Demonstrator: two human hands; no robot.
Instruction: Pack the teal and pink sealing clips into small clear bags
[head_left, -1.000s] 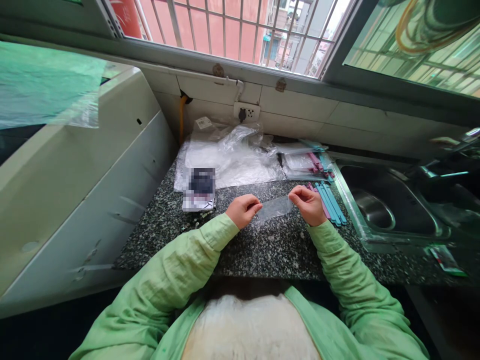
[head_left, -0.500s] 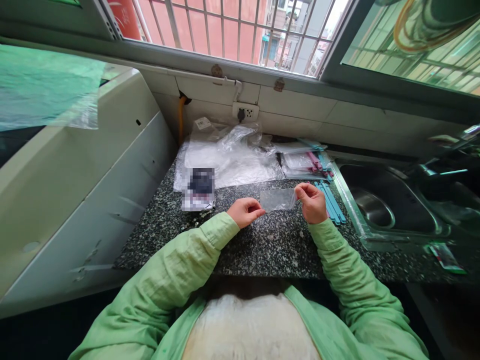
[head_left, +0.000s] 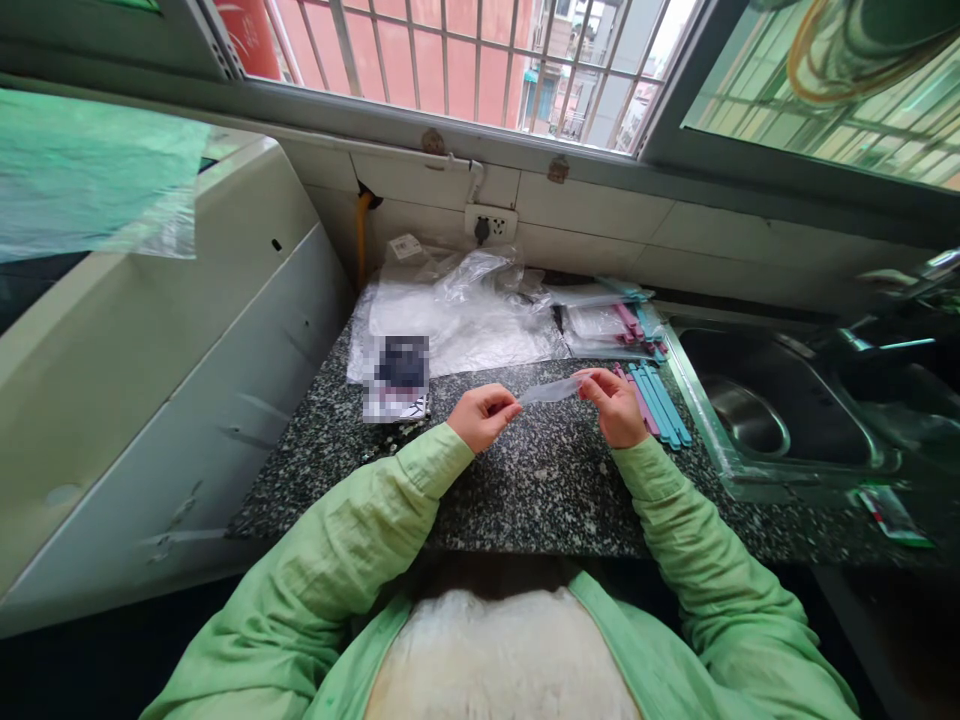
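- Left hand (head_left: 484, 418): the grip is pinching, thumb against fingers, on the near-left end of a clear plastic piece (head_left: 551, 391), apparently a small bag.
- Right hand (head_left: 611, 405): the grip is pinching the opposite end of the same piece, between thumb and fingers.
- Position of the clear plastic piece: suspended between both hands, above the speckled worktop (head_left: 540, 490), seen nearly edge-on as a narrow band.
- Done, as judged from the present layout: the piece is picked up and secured at both ends. Nothing is visible inside it. Whether an edge is parted cannot be told.
- Left, as far as visible: loose blue strips (head_left: 660, 405) and pink strips (head_left: 643, 400) lie side by side on the worktop, just beyond the right hand, with neither grip on them.
- Behind these strips, a stack of clear packets (head_left: 589, 325) shows more pink and blue pieces; this portion appears further advanced. The count cannot be read.
- Adjacent items: crumpled plastic sheeting (head_left: 480, 320) behind the hands, a blurred-out pack (head_left: 401, 375) to the left, a sink (head_left: 701, 455) to the right.
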